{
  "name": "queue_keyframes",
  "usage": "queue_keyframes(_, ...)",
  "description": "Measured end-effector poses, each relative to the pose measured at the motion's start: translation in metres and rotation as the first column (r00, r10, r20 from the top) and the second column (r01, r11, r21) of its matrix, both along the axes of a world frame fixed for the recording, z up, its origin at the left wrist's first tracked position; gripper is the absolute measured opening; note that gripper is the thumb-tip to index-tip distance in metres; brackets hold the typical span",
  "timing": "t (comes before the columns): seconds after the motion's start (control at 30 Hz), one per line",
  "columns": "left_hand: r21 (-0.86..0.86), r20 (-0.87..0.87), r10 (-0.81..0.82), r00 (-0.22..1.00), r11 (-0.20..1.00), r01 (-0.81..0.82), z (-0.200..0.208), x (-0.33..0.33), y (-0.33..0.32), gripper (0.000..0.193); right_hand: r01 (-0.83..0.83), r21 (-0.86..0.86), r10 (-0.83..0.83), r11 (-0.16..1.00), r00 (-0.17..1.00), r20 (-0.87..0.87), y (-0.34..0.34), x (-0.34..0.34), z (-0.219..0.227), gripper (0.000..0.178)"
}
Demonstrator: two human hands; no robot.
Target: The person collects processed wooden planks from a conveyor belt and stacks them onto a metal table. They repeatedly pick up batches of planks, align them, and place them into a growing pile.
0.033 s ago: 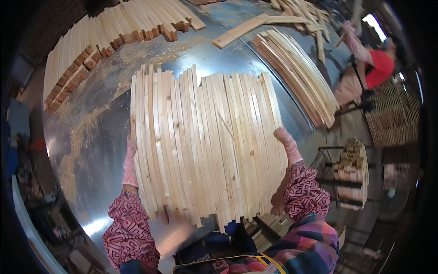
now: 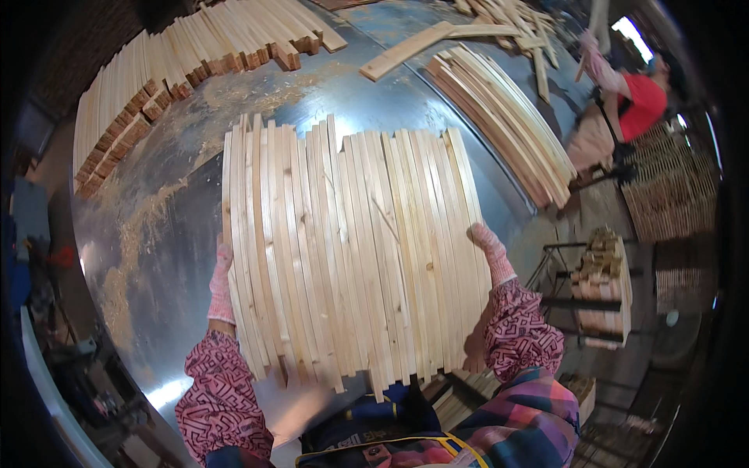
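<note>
Side by side on a shiny metal table (image 2: 175,257) lies a wide row of pale wooden strips (image 2: 359,257), their ends uneven at the far and near sides. My left hand (image 2: 221,285), in a pink knit glove, presses along the row's left edge. At the right edge, my right hand (image 2: 491,248) in a matching glove grips the outermost strip, thumb on top. Between them the two hands clasp the whole row. Most of the fingers are hidden at the sides of the wood. The near ends reach over the table's front edge by my waist.
Stacked strips (image 2: 226,39) fill the table's far left, with sawdust (image 2: 133,234) scattered nearby. Another bundle (image 2: 507,117) lies at right, and loose boards (image 2: 413,51) lie beyond. A person in a red top (image 2: 644,105) works at far right. A rack with wood (image 2: 601,285) stands below.
The view has shifted very slightly. The person at far right has moved a little; my hands keep the same hold on the strips.
</note>
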State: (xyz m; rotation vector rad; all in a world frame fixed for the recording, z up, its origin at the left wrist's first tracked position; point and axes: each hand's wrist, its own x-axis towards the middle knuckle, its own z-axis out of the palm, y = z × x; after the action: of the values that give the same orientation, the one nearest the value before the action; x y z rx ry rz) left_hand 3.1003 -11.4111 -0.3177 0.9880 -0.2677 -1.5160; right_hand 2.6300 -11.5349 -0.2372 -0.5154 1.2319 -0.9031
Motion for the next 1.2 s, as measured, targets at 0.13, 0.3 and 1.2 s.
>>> queue_keyframes(0.13,0.001,0.035,-0.020,0.999,1.000,0.020,-0.002,0.028,0.093,0.089,-0.120,-0.040,0.124,0.992,0.984,0.131,0.136,0.015,-0.010,0.072)
queue_keyframes(0.3,0.228,-0.077,-0.058,0.995,0.971,0.074,0.019,0.065,0.214,0.070,0.073,0.147,-0.093,0.986,0.987,0.132,0.279,0.054,-0.019,0.064)
queue_keyframes(1.2,-0.318,-0.081,0.524,0.848,0.793,-0.520,-0.047,0.108,0.437,0.031,-0.633,-0.494,0.791,0.596,0.569,0.226,0.209,0.142,-0.070,0.079)
